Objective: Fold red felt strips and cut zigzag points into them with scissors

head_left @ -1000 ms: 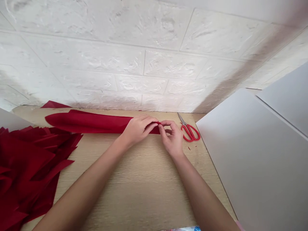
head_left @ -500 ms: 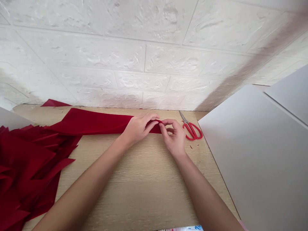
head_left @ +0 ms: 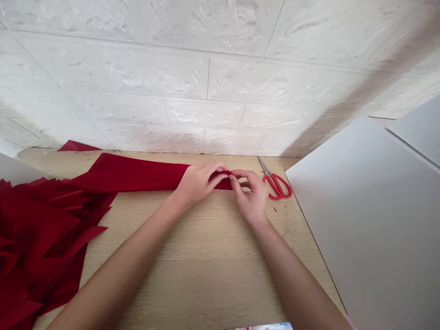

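Observation:
A long strip of dark red fabric (head_left: 140, 175) stretches from the left across the back of the wooden table (head_left: 206, 256). My left hand (head_left: 201, 181) pinches a fold of it between thumb and fingers near its right end. Close against it, my right hand (head_left: 252, 192) grips the same edge with thumb and forefinger. The fingertips of both hands nearly meet at the fold. Part of the strip's right end is hidden behind my hands. Red-handled scissors (head_left: 277, 183) lie just right of my right hand, blades pointing at the wall.
A heap of red fabric pieces (head_left: 44, 247) covers the left side. Another red scrap (head_left: 78, 146) lies by the white brick-patterned wall (head_left: 182, 78). A white panel (head_left: 364, 201) borders the table on the right. Small red bits (head_left: 275, 209) lie below the scissors.
Both hands keep their pinch on the fabric, with the fingertips at the fold shifted very slightly. The view has moved a little; the fabric heap looks unchanged.

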`<state>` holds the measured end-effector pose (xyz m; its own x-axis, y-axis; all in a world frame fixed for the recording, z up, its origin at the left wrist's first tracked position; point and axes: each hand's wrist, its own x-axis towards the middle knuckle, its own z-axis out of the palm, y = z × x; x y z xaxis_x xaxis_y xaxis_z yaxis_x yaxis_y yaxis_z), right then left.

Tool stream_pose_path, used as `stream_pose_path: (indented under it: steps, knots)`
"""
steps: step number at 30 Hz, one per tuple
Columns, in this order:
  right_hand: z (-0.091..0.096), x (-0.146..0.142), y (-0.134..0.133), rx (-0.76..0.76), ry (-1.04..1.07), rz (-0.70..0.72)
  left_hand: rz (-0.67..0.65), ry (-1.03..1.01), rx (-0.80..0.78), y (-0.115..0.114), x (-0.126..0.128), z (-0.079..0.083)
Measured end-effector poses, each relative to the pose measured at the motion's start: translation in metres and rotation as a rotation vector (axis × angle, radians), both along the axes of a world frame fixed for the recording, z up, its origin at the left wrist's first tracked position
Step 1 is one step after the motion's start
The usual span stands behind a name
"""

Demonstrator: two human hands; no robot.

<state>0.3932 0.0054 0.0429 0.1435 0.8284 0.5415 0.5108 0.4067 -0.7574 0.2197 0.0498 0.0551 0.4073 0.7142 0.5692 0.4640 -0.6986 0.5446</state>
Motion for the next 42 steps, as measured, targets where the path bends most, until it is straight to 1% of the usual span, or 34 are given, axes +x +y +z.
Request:
stream_pose_path:
  steps: [5,16,21,29,33,37,42]
  knots:
    - [0.0004,0.0002,0.0011,0.0,0.016,0.004,-0.018,0.065,0.012,-0.0015,-0.0015,0.0027]
    - [-0.0037,0.0015,0.0024,-0.019,0.048,0.014,-0.063,0.041,0.037,-0.0005,-0.0008,0.0071]
    - [-0.0043,0.002,0.0035,-0.02,0.047,0.008,-0.037,0.042,0.11,0.0005,-0.0005,0.0053]
    - [-0.0046,0.0015,0.0036,0.002,0.039,0.031,-0.021,0.046,0.181,0.0014,0.0008,0.0031]
    - [-0.003,0.0013,0.0029,0.003,0.028,0.033,0.013,0.042,0.258,0.0012,0.0028,0.003]
    - [-0.0026,0.0009,0.0027,-0.014,0.027,0.016,0.037,0.046,0.282,0.0009,0.0044,0.0043]
    - [-0.0019,-0.0007,0.0024,-0.037,0.084,0.015,0.093,0.012,0.344,-0.0012,0.0072,0.0051]
